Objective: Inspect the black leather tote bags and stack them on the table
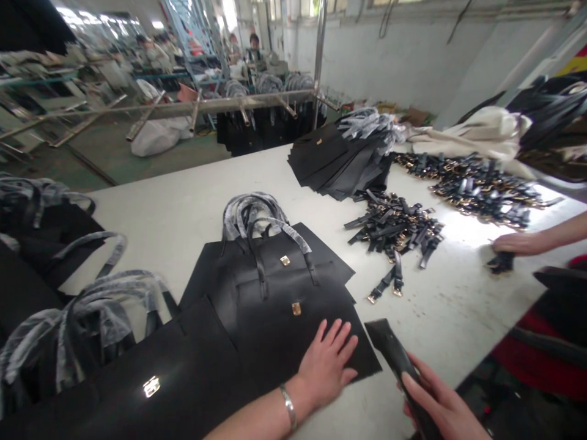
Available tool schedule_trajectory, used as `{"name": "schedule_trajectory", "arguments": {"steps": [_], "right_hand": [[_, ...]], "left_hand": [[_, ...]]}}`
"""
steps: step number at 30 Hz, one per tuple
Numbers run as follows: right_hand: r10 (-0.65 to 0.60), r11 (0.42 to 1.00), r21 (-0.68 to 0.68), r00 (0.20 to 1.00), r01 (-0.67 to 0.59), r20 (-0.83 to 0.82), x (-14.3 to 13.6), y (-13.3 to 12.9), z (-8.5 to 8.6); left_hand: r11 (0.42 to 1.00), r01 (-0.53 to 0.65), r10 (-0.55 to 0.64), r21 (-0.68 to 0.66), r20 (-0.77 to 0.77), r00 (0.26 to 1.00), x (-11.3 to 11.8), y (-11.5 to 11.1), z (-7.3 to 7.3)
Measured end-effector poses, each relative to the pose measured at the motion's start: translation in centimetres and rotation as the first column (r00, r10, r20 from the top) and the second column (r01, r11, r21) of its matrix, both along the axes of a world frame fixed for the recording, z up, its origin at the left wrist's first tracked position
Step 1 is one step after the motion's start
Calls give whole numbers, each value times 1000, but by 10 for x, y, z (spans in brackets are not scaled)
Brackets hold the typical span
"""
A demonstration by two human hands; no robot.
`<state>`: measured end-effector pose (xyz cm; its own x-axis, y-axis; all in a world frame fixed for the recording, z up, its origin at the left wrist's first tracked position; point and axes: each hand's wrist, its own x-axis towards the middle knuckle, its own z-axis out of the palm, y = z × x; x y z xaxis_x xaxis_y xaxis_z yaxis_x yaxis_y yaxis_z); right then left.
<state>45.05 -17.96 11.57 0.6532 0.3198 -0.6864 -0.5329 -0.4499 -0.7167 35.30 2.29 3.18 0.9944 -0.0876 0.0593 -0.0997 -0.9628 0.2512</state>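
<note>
Our left hand (326, 362) lies flat, fingers spread, pinning the top black bag panel (279, 305) so the stack won't slide. Right hand (440, 406), at 5 o'clock, fingers curled round a black strip (389, 345) — angled twd panel. Buckle straps (394, 229) heaped at 1 o'clock; co-worker's hand (516, 243) at 3.

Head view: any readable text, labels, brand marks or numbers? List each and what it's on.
None can be read.
Gold clasps on the black bag panels: shiny metal, any engraving too small to tell.
Buckled straps on the table: no lettering visible.
Dark piece in the right hand: plain.
Bracelet by the left hand: no marking legible.
</note>
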Motion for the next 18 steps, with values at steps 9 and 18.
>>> {"name": "schedule_trajectory", "arguments": {"steps": [9, 18], "right_hand": [[207, 977, 42, 978, -207, 20, 32, 41, 7], [247, 968, 59, 967, -244, -60, 65, 90, 11]], "left_hand": [[986, -44, 41, -158, -27, 999, -47, -33, 13], [966, -259, 259, 12, -48, 965, -41, 27, 4]]}}
